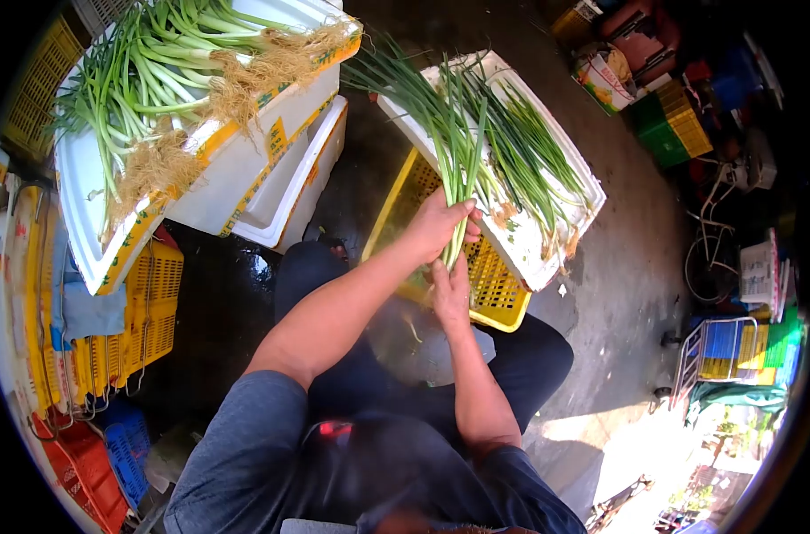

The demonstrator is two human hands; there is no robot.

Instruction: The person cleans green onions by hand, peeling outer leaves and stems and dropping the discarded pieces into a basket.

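A bunch of green onions (458,147) is in my left hand (441,224), its fingers wrapped round the pale stems and the leaves fanning up and away. Just below, my right hand (450,287) is closed on the lower white ends of the same bunch; exactly what its fingertips pinch is partly hidden. More green onions (540,156) lie beyond my hands on a white foam lid or tray (528,262), roots toward the near right corner. A yellow plastic crate (501,307) stands under that tray, with my hands above its near part.
At upper left, a heap of green onions with brown roots (236,89) lies on a white foam box lid (80,227). Yellow crates (151,294) stand below it. Other crates (672,120) and a metal cart (716,343) line the right side. My knees flank the yellow crate.
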